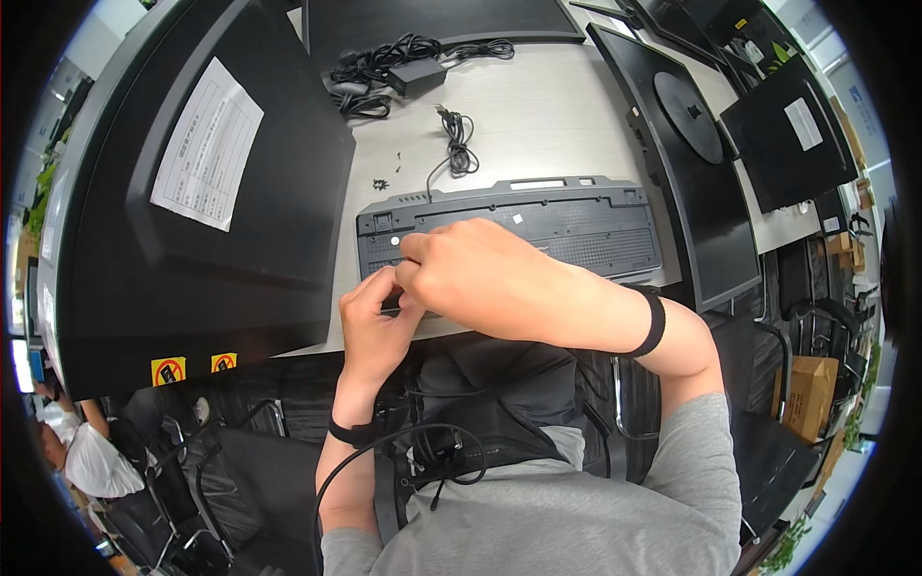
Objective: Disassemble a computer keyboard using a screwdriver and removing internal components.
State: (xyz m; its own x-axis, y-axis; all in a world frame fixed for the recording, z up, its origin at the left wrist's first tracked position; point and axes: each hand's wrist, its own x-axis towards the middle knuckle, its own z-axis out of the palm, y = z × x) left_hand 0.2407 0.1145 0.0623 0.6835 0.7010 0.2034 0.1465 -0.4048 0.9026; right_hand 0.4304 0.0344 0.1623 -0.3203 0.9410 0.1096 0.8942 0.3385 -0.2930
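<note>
A black keyboard [586, 230] lies upside down on the pale table, its ribbed underside facing up. Both my hands meet over its near left part. My right hand [461, 269] is closed with the fingers curled, its back covering whatever is at the fingertips. Close against it, my left hand [373, 322] pinches thumb and fingers together; what it holds, if anything, is hidden. From the keyboard's far edge runs a bundled black cable [461, 154]. A small pile of dark screws [380, 184] rests beyond the keyboard's left corner.
At the left stands a large black case [279, 240] with a paper sheet on it. Tangled black cables and a power adapter [417, 77] lie at the back. A monitor [672, 144] with a round base is on the right. A person [91, 446] sits far left.
</note>
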